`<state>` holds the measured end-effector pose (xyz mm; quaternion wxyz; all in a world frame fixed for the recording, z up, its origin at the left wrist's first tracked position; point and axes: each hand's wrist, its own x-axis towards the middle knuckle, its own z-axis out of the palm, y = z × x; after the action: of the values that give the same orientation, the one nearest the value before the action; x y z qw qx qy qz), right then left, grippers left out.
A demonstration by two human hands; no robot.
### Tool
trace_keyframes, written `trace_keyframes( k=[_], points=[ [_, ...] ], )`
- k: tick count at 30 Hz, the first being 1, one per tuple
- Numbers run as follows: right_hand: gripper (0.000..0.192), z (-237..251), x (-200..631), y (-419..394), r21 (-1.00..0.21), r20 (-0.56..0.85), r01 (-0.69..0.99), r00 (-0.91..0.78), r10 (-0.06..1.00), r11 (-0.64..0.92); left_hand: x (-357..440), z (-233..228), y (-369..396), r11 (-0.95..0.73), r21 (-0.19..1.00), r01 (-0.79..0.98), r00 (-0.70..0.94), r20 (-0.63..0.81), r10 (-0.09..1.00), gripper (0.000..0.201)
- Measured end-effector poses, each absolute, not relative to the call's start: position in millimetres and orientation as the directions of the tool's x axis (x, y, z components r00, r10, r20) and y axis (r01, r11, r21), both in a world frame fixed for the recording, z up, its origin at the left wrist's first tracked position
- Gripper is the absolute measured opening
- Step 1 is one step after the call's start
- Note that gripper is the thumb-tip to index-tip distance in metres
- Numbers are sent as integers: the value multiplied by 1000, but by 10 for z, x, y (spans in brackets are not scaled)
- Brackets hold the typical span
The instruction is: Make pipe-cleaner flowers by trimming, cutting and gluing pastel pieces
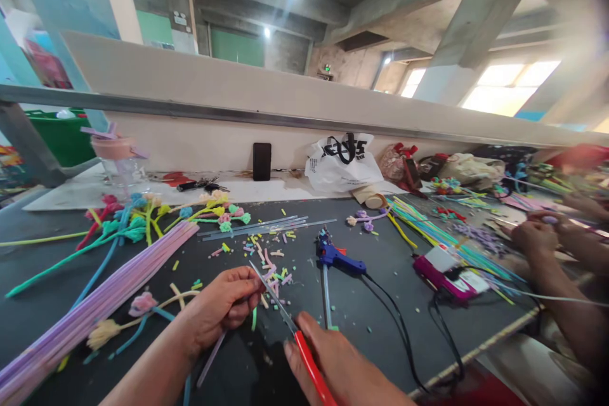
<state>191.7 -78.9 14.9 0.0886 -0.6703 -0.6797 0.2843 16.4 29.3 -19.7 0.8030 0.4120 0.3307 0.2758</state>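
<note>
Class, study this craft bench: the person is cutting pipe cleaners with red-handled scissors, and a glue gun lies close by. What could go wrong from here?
1. The scissors in the right hand have their blades close to the left hand, which pinches a pipe cleaner; a slip might nick the fingers.
2. The blue glue gun lies within reach, its black cord trailing to the table edge; a snag could drag it.
3. Cut scraps litter the mat and may scatter.

A craft workshop in a bare concrete hall is showing here; pipe cleaners (95,304) are lying in bundles across the dark counter (380,292); a blue glue gun (339,257) is resting among clippings; another person's hands (537,236) are working alongside.
</note>
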Motion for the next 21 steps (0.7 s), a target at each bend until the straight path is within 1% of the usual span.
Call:
trace_keyframes(
  k=[4,8,13,21],
  points=[
    [19,216,1875,-785,-498,-295,862,-69,953,-92,163,-211,290,514,839,-177,635,-302,711,17],
    [18,239,1864,-782,-521,-260,851,-91,961,-60,161,-218,293,522,836,-171,625,-318,713,17],
    [18,228,1854,-772,-489,-268,868,-53,962,-89,153,-232,294,517,842,-155,620,-324,714,17],
    [17,202,1846,-767,-533,-234,842,-46,971,-89,154,-248,305,511,846,-152,625,-319,713,15]
  ],
)
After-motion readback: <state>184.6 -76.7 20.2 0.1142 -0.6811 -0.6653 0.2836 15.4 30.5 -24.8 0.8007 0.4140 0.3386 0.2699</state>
